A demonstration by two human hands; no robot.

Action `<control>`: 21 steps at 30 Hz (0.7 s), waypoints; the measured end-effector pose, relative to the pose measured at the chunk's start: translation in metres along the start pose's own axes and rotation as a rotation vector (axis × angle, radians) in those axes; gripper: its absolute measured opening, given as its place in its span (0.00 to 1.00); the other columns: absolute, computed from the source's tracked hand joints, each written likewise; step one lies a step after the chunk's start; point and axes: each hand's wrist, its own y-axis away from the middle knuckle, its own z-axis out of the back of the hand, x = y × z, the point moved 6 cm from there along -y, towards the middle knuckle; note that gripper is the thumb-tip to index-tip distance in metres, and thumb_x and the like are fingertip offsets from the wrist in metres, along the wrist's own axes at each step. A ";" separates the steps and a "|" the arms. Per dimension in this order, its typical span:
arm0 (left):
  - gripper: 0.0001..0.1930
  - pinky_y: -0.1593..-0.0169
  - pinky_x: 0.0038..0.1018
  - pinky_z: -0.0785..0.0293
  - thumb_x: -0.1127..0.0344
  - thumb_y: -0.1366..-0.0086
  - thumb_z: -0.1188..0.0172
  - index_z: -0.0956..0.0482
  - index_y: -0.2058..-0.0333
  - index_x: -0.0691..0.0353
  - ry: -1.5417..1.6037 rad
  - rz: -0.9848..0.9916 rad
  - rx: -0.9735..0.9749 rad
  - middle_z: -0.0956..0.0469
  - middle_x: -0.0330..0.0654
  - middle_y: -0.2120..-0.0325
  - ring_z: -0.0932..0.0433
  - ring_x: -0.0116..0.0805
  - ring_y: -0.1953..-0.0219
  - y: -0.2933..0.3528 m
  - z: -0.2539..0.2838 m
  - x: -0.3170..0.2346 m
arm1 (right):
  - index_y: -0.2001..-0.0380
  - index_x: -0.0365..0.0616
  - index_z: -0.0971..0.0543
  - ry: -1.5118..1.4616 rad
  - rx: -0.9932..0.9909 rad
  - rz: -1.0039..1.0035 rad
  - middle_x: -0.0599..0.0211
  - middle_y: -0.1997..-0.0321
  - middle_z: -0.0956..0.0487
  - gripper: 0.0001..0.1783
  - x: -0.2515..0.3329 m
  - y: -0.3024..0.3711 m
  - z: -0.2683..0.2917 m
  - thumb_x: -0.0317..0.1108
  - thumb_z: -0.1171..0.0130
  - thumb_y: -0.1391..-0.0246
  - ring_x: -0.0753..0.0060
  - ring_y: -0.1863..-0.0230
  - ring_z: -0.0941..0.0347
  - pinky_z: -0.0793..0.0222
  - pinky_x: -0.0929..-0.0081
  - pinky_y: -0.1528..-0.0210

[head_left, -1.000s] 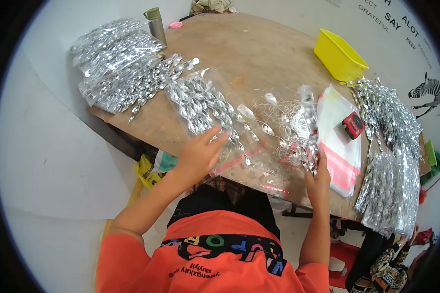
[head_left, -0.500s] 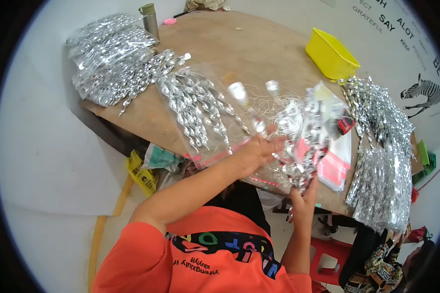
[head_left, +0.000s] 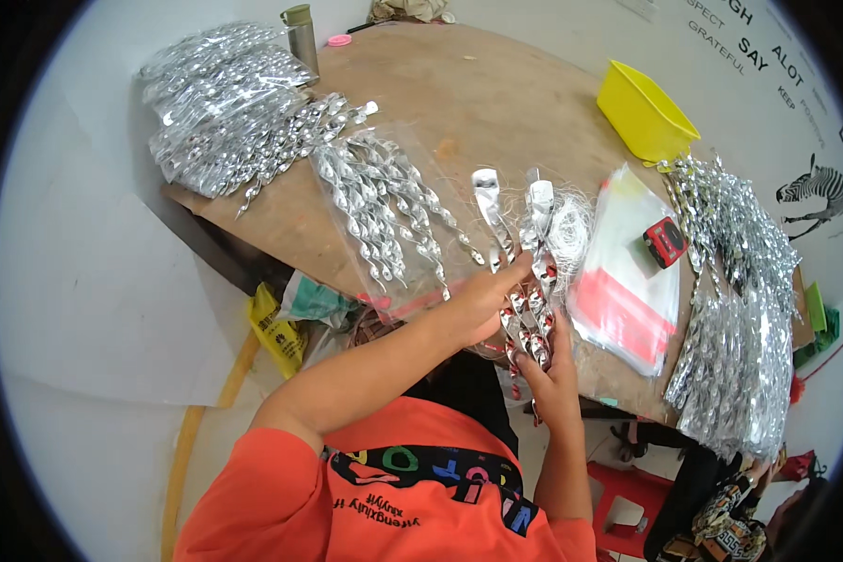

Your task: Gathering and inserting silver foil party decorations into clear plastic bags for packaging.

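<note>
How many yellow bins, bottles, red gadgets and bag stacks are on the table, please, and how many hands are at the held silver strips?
Yellow bin: 1
Bottle: 1
Red gadget: 1
Bag stack: 1
Hands at the held silver strips, left hand and right hand: 2
Total: 6

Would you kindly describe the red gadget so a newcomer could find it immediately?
On the brown table, clear plastic bags with pink bands lie right of the right hand. The gadget rests on them: boxy, red and black, unlike the silver strips farther right.
</note>
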 end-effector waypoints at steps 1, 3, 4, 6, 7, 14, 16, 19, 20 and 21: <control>0.13 0.54 0.32 0.24 0.61 0.31 0.48 0.27 0.54 0.63 0.063 0.020 0.034 0.22 0.41 0.61 0.22 0.32 0.58 0.001 -0.004 0.001 | 0.34 0.36 0.48 0.067 -0.007 0.003 0.55 0.40 0.35 0.42 -0.001 -0.001 0.000 0.20 0.45 0.53 0.66 0.39 0.37 0.41 0.70 0.39; 0.18 0.43 0.36 0.29 0.60 0.31 0.47 0.30 0.50 0.68 0.060 0.040 0.072 0.25 0.48 0.52 0.27 0.36 0.48 -0.002 0.005 0.004 | 0.34 0.36 0.48 0.135 -0.014 0.008 0.54 0.39 0.35 0.42 0.001 -0.002 -0.001 0.21 0.45 0.53 0.66 0.39 0.37 0.41 0.70 0.39; 0.19 0.44 0.37 0.29 0.61 0.34 0.44 0.29 0.51 0.68 -0.082 0.026 0.055 0.25 0.48 0.52 0.27 0.37 0.49 -0.001 0.002 0.002 | 0.34 0.36 0.49 0.414 -0.027 0.119 0.53 0.37 0.36 0.43 0.013 -0.001 -0.005 0.22 0.44 0.52 0.65 0.38 0.37 0.41 0.69 0.39; 0.19 0.44 0.38 0.28 0.61 0.36 0.41 0.28 0.52 0.69 -0.225 0.014 0.039 0.25 0.48 0.52 0.26 0.37 0.49 0.000 0.003 0.001 | 0.33 0.36 0.50 0.693 -0.040 0.229 0.51 0.36 0.37 0.44 0.025 0.001 -0.009 0.23 0.43 0.52 0.64 0.38 0.37 0.41 0.69 0.39; 0.18 0.49 0.35 0.25 0.63 0.37 0.39 0.27 0.53 0.68 -0.183 0.023 0.011 0.23 0.47 0.56 0.24 0.36 0.54 0.001 0.008 0.002 | 0.32 0.37 0.52 0.681 0.012 0.268 0.52 0.34 0.40 0.45 0.027 0.002 -0.013 0.24 0.42 0.52 0.63 0.36 0.39 0.42 0.68 0.38; 0.18 0.64 0.28 0.20 0.68 0.39 0.38 0.27 0.51 0.62 -0.044 0.015 -0.108 0.21 0.42 0.69 0.20 0.31 0.67 0.009 0.012 0.000 | 0.31 0.39 0.53 -0.203 0.225 0.048 0.57 0.33 0.42 0.43 0.019 0.003 -0.018 0.33 0.43 0.44 0.64 0.41 0.36 0.41 0.67 0.39; 0.19 0.62 0.28 0.20 0.69 0.40 0.38 0.28 0.49 0.62 -0.008 0.052 -0.100 0.21 0.43 0.67 0.20 0.31 0.66 0.013 0.014 0.001 | 0.32 0.39 0.51 -0.250 0.209 0.077 0.58 0.34 0.41 0.41 0.018 0.004 -0.011 0.37 0.45 0.43 0.66 0.42 0.35 0.41 0.68 0.39; 0.22 0.60 0.29 0.19 0.69 0.40 0.38 0.30 0.47 0.63 -0.004 0.136 -0.070 0.21 0.43 0.66 0.19 0.32 0.64 0.018 0.022 0.007 | 0.36 0.37 0.41 -0.100 0.261 -0.054 0.58 0.39 0.34 0.32 0.018 0.001 0.009 0.39 0.50 0.39 0.69 0.46 0.33 0.40 0.71 0.41; 0.24 0.59 0.29 0.19 0.68 0.40 0.38 0.31 0.45 0.64 0.038 0.170 0.005 0.21 0.44 0.66 0.20 0.32 0.63 0.020 0.011 0.007 | 0.38 0.37 0.37 0.065 0.168 0.032 0.58 0.42 0.31 0.28 0.029 -0.010 0.022 0.39 0.52 0.37 0.69 0.48 0.31 0.38 0.70 0.42; 0.24 0.59 0.29 0.19 0.68 0.40 0.38 0.31 0.45 0.64 0.034 0.178 0.008 0.21 0.44 0.66 0.20 0.32 0.63 0.022 0.009 0.008 | 0.41 0.38 0.33 0.230 0.074 0.116 0.59 0.45 0.28 0.25 0.039 -0.022 0.033 0.40 0.55 0.36 0.70 0.49 0.30 0.37 0.70 0.44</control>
